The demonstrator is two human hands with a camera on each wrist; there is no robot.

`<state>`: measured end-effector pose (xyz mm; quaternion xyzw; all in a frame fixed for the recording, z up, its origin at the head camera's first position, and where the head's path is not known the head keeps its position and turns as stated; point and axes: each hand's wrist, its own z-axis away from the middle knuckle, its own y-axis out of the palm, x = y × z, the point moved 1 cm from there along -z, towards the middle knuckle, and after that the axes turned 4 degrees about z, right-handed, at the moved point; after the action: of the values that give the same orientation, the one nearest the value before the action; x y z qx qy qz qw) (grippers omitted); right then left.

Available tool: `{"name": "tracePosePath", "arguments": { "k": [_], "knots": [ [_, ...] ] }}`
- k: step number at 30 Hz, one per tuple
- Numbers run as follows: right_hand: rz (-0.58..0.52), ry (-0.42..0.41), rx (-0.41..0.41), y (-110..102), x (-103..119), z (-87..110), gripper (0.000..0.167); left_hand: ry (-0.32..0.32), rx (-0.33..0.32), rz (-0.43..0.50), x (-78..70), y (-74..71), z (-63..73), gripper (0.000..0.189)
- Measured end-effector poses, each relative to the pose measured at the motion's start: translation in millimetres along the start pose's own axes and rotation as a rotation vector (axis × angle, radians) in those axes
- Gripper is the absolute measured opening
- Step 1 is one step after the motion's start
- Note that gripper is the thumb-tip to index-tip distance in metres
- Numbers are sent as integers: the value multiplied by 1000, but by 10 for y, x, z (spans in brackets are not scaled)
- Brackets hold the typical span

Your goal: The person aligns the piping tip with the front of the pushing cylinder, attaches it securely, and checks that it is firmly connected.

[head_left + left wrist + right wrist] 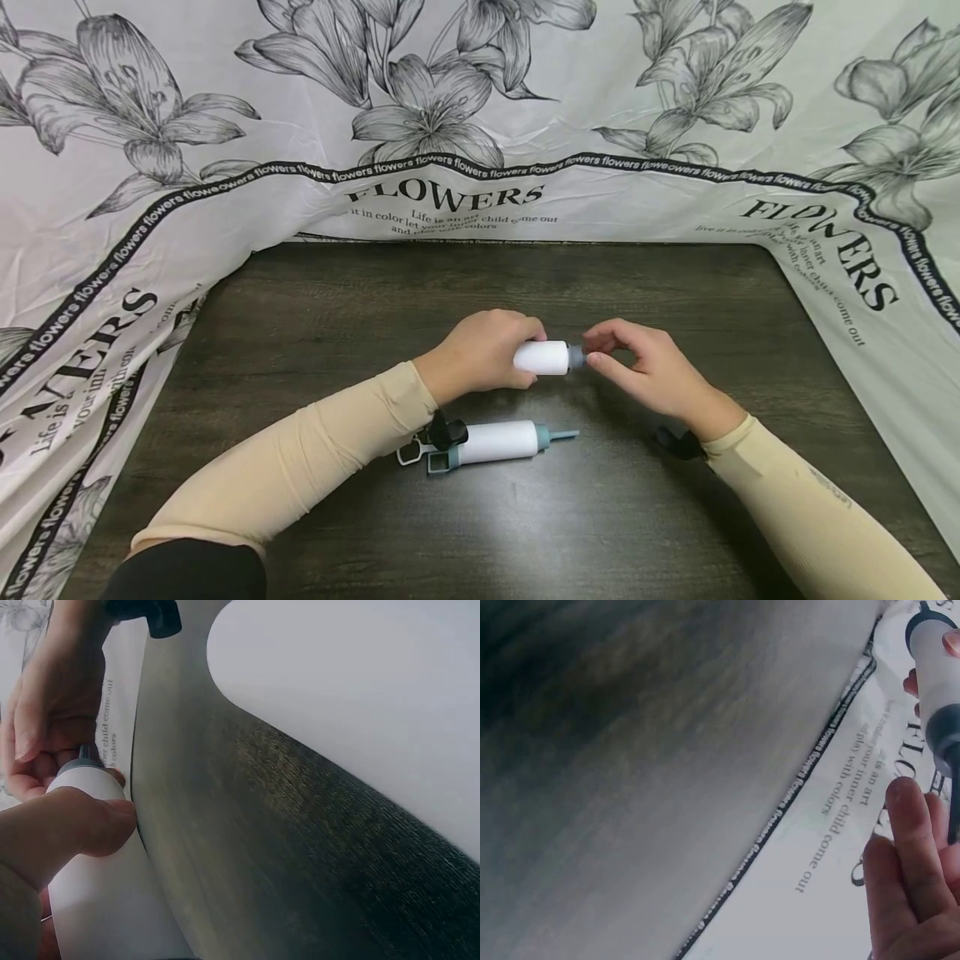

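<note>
My left hand grips a white tube above the table, thumb across its side. A blue-grey cap closes the tube's right end, and a thin dark stem juts from it. Just beyond that end is my right hand, fingers bent loosely and fingertips close about the cap and stem. In the right wrist view its fingers lie behind the stem. A second white tube lies on the table below my left wrist, with teal ends, a thin stem and a square frame.
The dark wood-grain table has a flower-printed white cloth along its back and sides. Beside the second tube, a pale looped piece shows under the black left wrist mount. Another black mount hangs at the right wrist.
</note>
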<state>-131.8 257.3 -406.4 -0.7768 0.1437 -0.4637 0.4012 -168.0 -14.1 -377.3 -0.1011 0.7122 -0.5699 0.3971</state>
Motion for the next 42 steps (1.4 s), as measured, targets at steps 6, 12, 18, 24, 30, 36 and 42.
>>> {"name": "tracePosePath", "arguments": {
  "k": [6,12,18,24,30,36,42],
  "knots": [
    [69,-160,-81,37,-7,-17,46,-5,7,-6,31,2,6,43],
    [35,-221,-67,74,-20,-41,49,-6,8,-1,21,0,17,43],
    [3,-197,-41,81,-19,-60,42,-7,22,9,6,9,47,44],
    [-58,-127,0,114,-41,-50,37,8,15,9,-2,20,62,43],
    [-122,-44,68,114,-27,-75,26,12,-2,4,0,15,64,44],
    [-166,39,154,104,9,-110,16,13,-2,4,2,16,79,43],
    [-65,39,101,96,38,-58,28,23,17,-12,10,27,69,43]
  ]
}}
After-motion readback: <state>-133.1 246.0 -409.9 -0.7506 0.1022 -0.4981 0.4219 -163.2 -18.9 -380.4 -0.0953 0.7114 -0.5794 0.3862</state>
